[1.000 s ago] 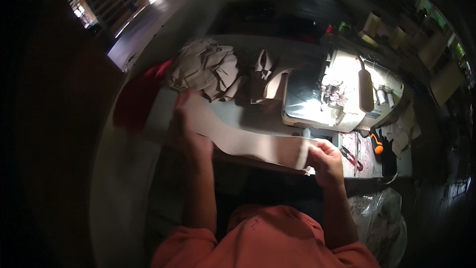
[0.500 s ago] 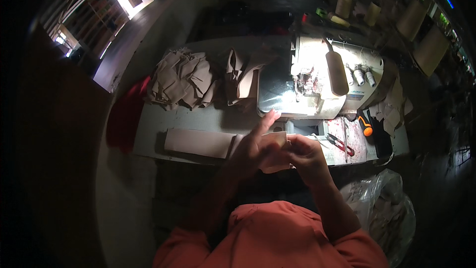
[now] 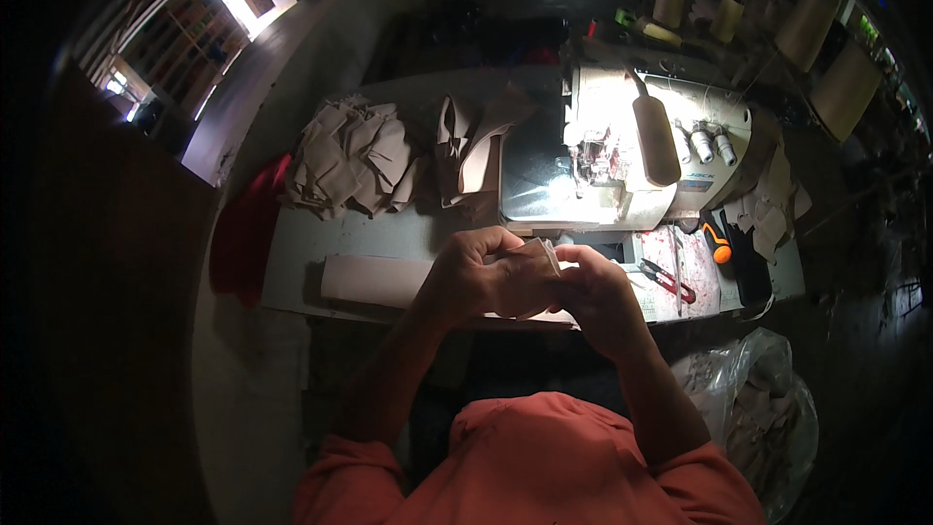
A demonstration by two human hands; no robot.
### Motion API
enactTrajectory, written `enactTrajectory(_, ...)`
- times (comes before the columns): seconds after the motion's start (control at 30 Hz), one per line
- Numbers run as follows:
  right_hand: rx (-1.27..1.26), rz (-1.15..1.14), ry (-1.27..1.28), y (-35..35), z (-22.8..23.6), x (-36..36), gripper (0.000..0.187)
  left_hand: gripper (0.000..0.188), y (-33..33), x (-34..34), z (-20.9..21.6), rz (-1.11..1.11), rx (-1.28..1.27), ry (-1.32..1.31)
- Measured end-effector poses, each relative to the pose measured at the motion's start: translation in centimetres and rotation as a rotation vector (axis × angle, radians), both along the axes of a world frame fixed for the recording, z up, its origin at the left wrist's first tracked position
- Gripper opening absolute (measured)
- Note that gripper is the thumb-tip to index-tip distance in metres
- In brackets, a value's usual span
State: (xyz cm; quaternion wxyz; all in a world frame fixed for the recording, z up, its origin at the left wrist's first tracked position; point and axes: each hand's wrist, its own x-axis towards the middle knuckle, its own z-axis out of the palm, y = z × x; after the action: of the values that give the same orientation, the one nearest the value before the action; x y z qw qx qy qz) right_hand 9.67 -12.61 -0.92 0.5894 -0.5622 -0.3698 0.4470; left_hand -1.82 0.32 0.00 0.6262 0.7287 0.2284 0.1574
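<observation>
Between both hands I hold a small pale beige fabric piece, folded, over the table's front edge. My left hand is closed on its left side, thumb and fingers pinching the top. Gripping the right edge is my right hand, its fingertips bent against the cloth. Behind my left wrist lies a flat stack of beige fabric. Just beyond my hands stands a sewing machine, its needle area brightly lit, with a dark glossy plate on its left.
A heap of cut fabric pieces and a folded bundle lie left of the machine. Red-handled thread snips and an orange-and-black tool rest at right. A clear plastic bag holds scraps below. Thread cones stand behind.
My left hand has gone from stretched fingers to a closed grip on the fabric. The piece has tilted and folded together, while my right hand keeps hold of its edge.
</observation>
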Motion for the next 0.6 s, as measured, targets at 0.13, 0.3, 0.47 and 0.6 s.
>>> enactTrajectory(0.13, 0.009, -0.018, -0.019, 0.4, 0.0, 0.0, 0.021, 0.015, 0.6, -0.1, 0.1, -0.011, 0.052, -0.036)
enactTrajectory(0.3, -0.023, 0.014, 0.015, 0.3, 0.0, 0.1, 0.021, 0.012, 0.5, -0.1, -0.4, 0.041, 0.021, -0.109)
enactTrajectory(0.47, -0.007, 0.006, 0.168, 0.1, -0.3, 0.2, 0.018, 0.011, 0.4, -0.1, 0.0, 0.071, 0.021, -0.067)
enactTrajectory(0.6, 0.052, -0.046, 0.131, 0.3, -0.5, 0.0, 0.016, 0.013, 0.5, -0.1, 0.0, 0.065, 0.012, -0.073)
